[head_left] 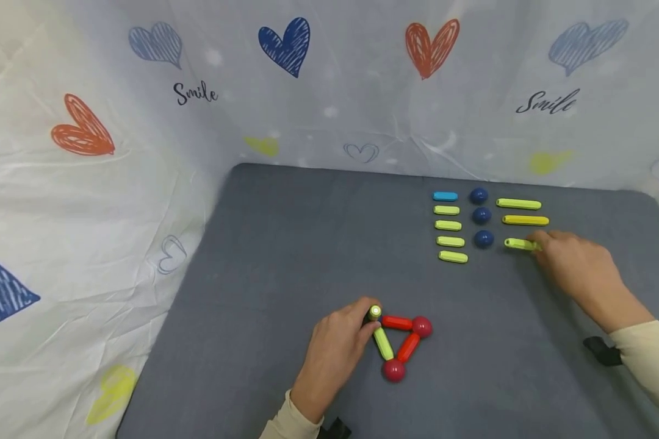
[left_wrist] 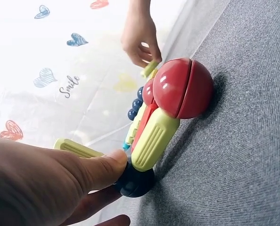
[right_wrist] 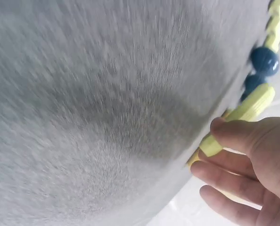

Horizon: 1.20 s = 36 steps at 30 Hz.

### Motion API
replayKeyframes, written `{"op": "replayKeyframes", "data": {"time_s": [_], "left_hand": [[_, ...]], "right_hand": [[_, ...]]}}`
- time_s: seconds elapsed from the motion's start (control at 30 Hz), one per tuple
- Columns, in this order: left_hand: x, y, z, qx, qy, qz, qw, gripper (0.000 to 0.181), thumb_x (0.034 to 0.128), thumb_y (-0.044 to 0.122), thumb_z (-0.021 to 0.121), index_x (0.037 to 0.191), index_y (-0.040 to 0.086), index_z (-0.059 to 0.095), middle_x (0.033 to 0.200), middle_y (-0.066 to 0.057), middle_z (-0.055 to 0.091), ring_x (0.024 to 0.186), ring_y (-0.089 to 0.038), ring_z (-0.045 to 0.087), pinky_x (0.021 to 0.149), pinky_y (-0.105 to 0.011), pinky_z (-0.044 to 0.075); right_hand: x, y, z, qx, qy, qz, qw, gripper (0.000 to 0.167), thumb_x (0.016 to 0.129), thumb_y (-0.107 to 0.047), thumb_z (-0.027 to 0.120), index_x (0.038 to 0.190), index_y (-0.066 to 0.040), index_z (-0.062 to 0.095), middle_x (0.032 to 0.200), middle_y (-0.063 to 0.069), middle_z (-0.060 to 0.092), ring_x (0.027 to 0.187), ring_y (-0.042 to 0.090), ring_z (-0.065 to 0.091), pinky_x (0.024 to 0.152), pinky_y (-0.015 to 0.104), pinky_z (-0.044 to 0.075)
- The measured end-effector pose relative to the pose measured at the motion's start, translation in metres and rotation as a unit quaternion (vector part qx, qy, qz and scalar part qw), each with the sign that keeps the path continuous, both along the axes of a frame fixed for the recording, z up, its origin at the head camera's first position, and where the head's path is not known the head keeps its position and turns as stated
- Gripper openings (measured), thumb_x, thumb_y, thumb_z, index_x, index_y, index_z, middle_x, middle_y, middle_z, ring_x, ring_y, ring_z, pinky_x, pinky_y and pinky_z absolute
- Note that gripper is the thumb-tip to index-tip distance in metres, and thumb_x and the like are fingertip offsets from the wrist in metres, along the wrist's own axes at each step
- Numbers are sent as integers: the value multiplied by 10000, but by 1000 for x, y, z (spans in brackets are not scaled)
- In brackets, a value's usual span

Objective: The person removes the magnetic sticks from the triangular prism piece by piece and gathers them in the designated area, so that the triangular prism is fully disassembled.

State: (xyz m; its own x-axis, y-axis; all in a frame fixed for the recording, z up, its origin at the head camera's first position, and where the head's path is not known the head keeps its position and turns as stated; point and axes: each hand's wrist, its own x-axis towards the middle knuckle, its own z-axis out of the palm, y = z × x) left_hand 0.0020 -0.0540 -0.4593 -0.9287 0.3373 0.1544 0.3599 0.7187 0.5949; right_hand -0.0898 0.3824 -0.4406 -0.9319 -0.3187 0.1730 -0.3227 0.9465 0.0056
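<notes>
A triangle of magnetic rods and balls lies in front of me: two red rods [head_left: 408,347], a light green rod [head_left: 384,344], two red balls [head_left: 393,370] and a dark blue ball [left_wrist: 136,181]. My left hand [head_left: 337,344] holds the blue corner between thumb and fingers. From that ball another light green rod [left_wrist: 76,147] stands upright, its end [head_left: 375,312] facing the head camera. Farther right, my right hand [head_left: 576,265] pinches a long light green rod [right_wrist: 251,110] by one end, beside the row of blue balls.
Left of three dark blue balls [head_left: 481,215] is a column of short light green rods [head_left: 448,225] with a blue rod [head_left: 445,196] at its top. A yellow rod [head_left: 525,220] and a light green long rod [head_left: 518,203] lie right of them. A printed cloth [head_left: 318,91] hangs behind the grey table [head_left: 285,244].
</notes>
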Motion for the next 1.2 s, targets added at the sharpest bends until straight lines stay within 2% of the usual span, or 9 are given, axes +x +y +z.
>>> {"op": "replayKeyframes", "data": {"time_s": [0.17, 0.3, 0.47, 0.63, 0.8, 0.9, 1.0, 1.07, 1.2], "left_hand": [[2, 2, 0, 11, -99, -13, 9999, 304, 903, 237, 857, 1155, 239, 687, 974, 83, 736, 658, -22, 540, 563, -189, 453], [2, 2, 1, 39, -106, -32, 9999, 303, 909, 236, 851, 1163, 238, 687, 978, 77, 738, 660, -16, 538, 562, -187, 449], [1, 1, 2, 46, -117, -45, 9999, 291, 913, 233, 847, 1157, 228, 689, 965, 71, 735, 658, -24, 541, 562, -193, 456], [-1, -1, 1, 80, -134, -45, 9999, 290, 917, 224, 845, 1163, 226, 692, 982, 69, 739, 670, -27, 552, 574, -190, 466], [-2, -1, 1, 23, -138, -29, 9999, 286, 913, 223, 854, 1156, 212, 702, 961, 66, 734, 665, -32, 552, 572, -196, 470], [-1, 0, 1, -57, -218, 1, 9997, 282, 914, 229, 854, 1154, 184, 712, 940, 56, 723, 651, -24, 540, 568, -193, 467], [-1, 1, 1, -142, -248, 31, 9996, 281, 918, 239, 851, 1151, 144, 726, 935, 33, 726, 646, -18, 548, 570, -191, 479], [-1, 2, 2, -219, -227, 45, 9995, 298, 917, 249, 852, 1163, 121, 740, 955, 17, 744, 665, -19, 580, 584, -193, 498], [-2, 2, 3, -360, -185, 32, 9992, 323, 921, 273, 845, 1177, 98, 757, 994, -11, 772, 711, -48, 655, 601, -203, 527]], "right_hand": [[-10, 13, 1, 299, -561, -359, 9973, 302, 875, 6, 802, 1166, 35, 727, 978, 279, 709, 715, 406, 661, 491, 552, 508], [-14, 17, 3, 366, -726, -409, 9959, 293, 864, -1, 820, 1146, 28, 743, 947, 269, 709, 673, 379, 645, 472, 540, 497], [-17, 15, 4, 339, -734, -352, 9961, 255, 871, -1, 817, 1116, 23, 751, 896, 267, 705, 643, 365, 632, 454, 536, 482], [-17, 13, 3, 300, -729, -452, 9959, 355, 830, -15, 859, 1157, 41, 734, 943, 273, 706, 674, 377, 648, 488, 544, 503], [-8, -1, 8, 466, -248, -447, 9976, 453, 778, -77, 922, 1138, 83, 699, 940, 267, 678, 690, 380, 640, 528, 533, 508], [5, -25, 20, 249, 325, -156, 9990, 459, 764, -99, 933, 1126, 69, 706, 953, 258, 693, 674, 381, 642, 541, 543, 510], [17, -61, 32, -373, 670, 402, 9962, 424, 797, -127, 904, 1164, -5, 731, 991, 195, 735, 701, 362, 683, 570, 555, 534], [27, -88, 38, -791, 653, 844, 9911, 376, 890, -232, 848, 1212, -71, 741, 1044, 131, 760, 778, 324, 722, 630, 540, 568], [47, -145, 39, -1328, 308, 1710, 9758, 381, 1065, -466, 603, 1285, -183, 732, 1124, -2, 758, 955, 207, 735, 780, 471, 606]]}}
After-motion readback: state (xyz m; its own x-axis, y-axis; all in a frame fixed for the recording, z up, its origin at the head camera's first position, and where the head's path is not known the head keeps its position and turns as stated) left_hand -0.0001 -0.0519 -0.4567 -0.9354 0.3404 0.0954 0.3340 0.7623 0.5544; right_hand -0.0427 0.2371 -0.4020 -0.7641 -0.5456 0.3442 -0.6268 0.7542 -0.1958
